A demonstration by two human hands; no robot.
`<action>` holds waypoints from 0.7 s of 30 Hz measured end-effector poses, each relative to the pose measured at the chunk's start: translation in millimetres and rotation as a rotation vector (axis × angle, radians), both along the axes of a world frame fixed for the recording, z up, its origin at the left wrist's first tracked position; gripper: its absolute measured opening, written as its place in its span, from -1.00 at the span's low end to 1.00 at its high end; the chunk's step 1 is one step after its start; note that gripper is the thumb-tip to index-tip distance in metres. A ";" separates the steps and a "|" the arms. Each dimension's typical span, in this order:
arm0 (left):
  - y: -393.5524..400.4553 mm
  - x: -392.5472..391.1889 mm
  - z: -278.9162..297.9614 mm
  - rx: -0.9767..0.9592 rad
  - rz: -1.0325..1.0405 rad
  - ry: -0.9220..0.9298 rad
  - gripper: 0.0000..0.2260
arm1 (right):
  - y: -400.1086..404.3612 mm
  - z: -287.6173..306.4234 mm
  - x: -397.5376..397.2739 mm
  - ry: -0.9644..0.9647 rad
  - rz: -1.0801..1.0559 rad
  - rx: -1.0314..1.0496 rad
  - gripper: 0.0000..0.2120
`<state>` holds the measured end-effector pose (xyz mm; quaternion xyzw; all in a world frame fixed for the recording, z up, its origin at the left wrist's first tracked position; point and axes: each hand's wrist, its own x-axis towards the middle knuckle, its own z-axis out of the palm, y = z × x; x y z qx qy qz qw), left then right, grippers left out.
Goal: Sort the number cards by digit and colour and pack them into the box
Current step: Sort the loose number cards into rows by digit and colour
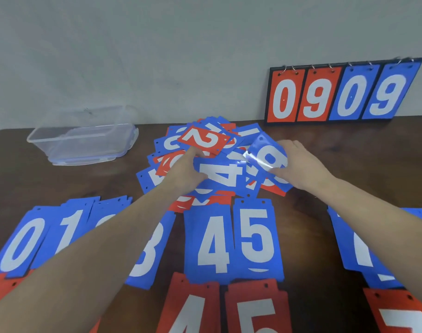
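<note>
A loose heap of blue and red number cards (205, 150) lies in the middle of the brown table. My left hand (186, 171) grips a blue 4 card (223, 175) at its left edge, on top of the heap. My right hand (299, 164) pinches a shiny blue card (265, 156) tilted up at the heap's right side. A red 2 card (204, 139) lies on top at the back. Sorted blue stacks lie in front: 0 (22, 243), 1 (69, 227), 3 (150, 251), 4 (211, 241), 5 (256, 239). Below them lie red stacks 4 (190, 308) and 5 (256, 311).
A clear plastic box (82, 143) stands open at the back left. A scoreboard (342, 92) showing 0 9 0 9 leans on the wall at the back right. More blue cards (359, 248) and a red card (402, 313) lie under my right forearm.
</note>
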<state>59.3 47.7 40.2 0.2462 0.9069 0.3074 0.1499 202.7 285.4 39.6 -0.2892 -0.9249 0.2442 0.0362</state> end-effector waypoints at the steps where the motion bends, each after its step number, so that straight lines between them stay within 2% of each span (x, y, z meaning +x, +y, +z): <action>1: -3.5 1.2 1.0 0.054 0.040 -0.005 -0.56 | -0.9 1.4 3.7 0.006 0.006 0.020 -0.37; 5: -20.3 10.9 10.3 0.421 0.243 -0.275 -0.61 | -2.2 10.7 23.3 0.123 -0.039 -0.034 -0.61; 9: -40.1 24.4 24.2 0.777 0.375 -0.545 -0.86 | -18.9 22.6 45.6 0.312 -0.099 -0.283 -0.68; 14: -69.6 49.6 32.2 0.876 0.336 -0.597 -0.86 | -59.4 32.1 71.4 0.433 -0.042 -0.439 -0.77; 19: -105.8 71.8 29.8 0.899 0.343 -0.575 -0.88 | -97.2 26.3 82.3 0.432 -0.003 -0.558 -0.85; 21: -121.8 77.9 25.3 0.923 0.350 -0.536 -0.83 | -112.0 24.2 80.9 0.401 0.016 -0.601 -0.87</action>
